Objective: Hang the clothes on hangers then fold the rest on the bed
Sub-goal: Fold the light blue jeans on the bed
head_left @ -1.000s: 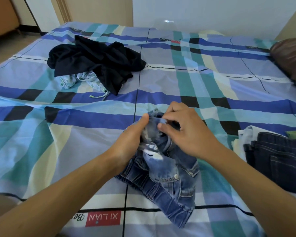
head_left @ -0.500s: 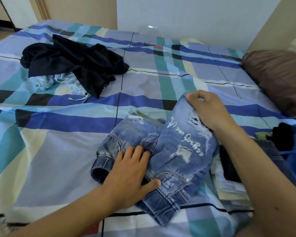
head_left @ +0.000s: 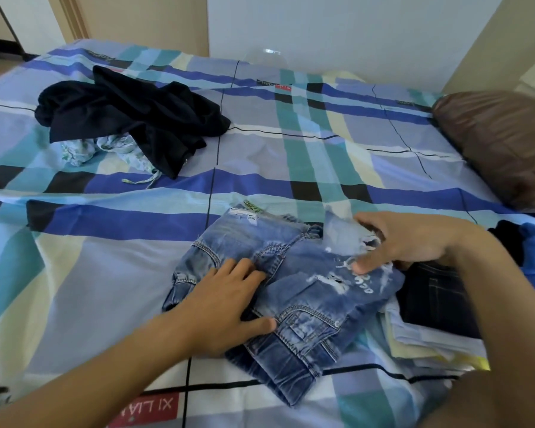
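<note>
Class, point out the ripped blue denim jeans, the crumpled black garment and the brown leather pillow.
ripped blue denim jeans (head_left: 309, 307): head view, pocket area.
crumpled black garment (head_left: 130, 118): head view, heap's middle.
brown leather pillow (head_left: 501, 140): head view, top surface.

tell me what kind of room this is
Probably a bedroom: a plaid-sheeted bed, a brown pillow at its right edge, and a dark garment lying on it.

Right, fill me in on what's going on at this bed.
A person is folding faded ripped blue denim jeans on the blue plaid bedsheet. The left hand presses flat on them while the right hand pinches a turned-over edge of the denim. A stack of folded clothes topped by dark navy jeans sits to the right. A crumpled black garment lying over a pale printed cloth waits unfolded farther back on the left.
</note>
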